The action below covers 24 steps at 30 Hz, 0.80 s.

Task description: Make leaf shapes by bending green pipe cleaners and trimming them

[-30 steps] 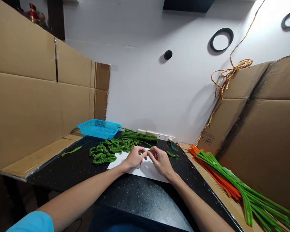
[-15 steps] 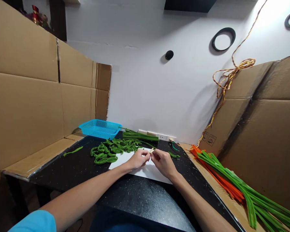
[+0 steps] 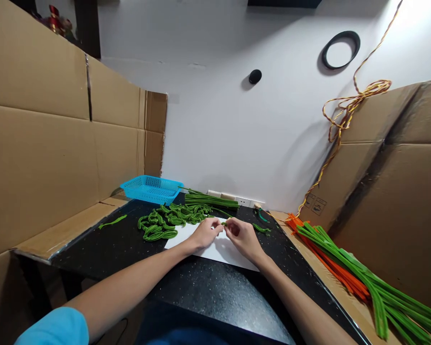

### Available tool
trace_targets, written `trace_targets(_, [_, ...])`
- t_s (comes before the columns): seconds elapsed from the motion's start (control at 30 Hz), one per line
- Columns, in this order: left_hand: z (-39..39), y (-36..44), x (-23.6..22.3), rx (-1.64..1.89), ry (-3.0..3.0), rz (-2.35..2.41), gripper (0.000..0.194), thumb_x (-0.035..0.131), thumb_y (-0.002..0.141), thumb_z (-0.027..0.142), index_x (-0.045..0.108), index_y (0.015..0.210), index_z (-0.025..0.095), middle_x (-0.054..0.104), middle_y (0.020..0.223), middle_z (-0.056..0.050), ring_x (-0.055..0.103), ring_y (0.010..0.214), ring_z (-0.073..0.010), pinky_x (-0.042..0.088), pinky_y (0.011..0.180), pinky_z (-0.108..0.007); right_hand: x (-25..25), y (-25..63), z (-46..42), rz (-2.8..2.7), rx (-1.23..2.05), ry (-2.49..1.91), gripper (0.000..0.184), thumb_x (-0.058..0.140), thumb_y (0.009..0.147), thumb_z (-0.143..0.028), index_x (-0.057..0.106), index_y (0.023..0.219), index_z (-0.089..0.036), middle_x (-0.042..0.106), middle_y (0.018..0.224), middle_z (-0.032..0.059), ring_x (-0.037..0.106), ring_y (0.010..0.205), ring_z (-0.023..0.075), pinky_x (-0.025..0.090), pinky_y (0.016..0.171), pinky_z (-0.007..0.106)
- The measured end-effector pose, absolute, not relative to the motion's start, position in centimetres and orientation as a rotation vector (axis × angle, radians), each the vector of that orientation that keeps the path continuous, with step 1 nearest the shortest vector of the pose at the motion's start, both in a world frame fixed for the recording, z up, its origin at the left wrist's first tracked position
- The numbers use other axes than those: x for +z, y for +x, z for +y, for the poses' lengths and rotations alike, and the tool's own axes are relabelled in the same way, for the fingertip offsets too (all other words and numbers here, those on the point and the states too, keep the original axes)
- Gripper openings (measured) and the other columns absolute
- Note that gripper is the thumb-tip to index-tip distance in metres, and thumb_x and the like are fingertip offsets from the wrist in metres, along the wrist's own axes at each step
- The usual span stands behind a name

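Note:
My left hand (image 3: 205,233) and my right hand (image 3: 243,238) meet over a white sheet of paper (image 3: 187,235). Thumb and fingers are pinched on both. A short bit of green pipe cleaner (image 3: 224,223) shows between the fingertips of the two hands; the rest of it is hidden. To the left lies a heap of bent and looped green pipe cleaners (image 3: 160,232), partly over the paper's edge. Behind the hands is a bundle of straight, dark green stems (image 3: 211,200). A small green looped piece (image 3: 261,228) rests just right of my right hand.
A blue mesh basket (image 3: 151,188) stands at the back left. One green strip (image 3: 113,221) lies on the black table (image 3: 215,282). Long green pipe cleaners (image 3: 369,278) and orange ones (image 3: 345,277) lie along the right edge. Cardboard panels (image 3: 57,163) flank both sides.
The pale, flat piece seen between the fingertips is out of sight, and a green bit shows there instead. Both hands stay close together over the paper. The view has shifted slightly.

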<state>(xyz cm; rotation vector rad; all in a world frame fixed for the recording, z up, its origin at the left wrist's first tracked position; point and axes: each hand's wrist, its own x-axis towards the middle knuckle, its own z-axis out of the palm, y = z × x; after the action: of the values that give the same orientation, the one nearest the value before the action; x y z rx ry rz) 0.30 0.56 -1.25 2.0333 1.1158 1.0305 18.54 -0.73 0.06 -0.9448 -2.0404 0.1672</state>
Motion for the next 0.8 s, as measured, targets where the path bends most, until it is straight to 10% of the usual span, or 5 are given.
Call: trace_targets(0.8, [0.40,0.05,-1.17,0.761,1.564,0.894,0.034,0.066,0.102,0.037,0.065,0.128,0.015,0.069,0.123,-0.010,0.071,0.101,-0.0226,0.062,0.085,-0.042,0.69,18.85,-0.93,-1.957,0.447,-0.916,0.038,0.066,0.095,-0.049,0.078,0.106,-0.015,0.074,0.076,0.0062,0.058,0.058,0.0155,0.045,0.053,0.026])
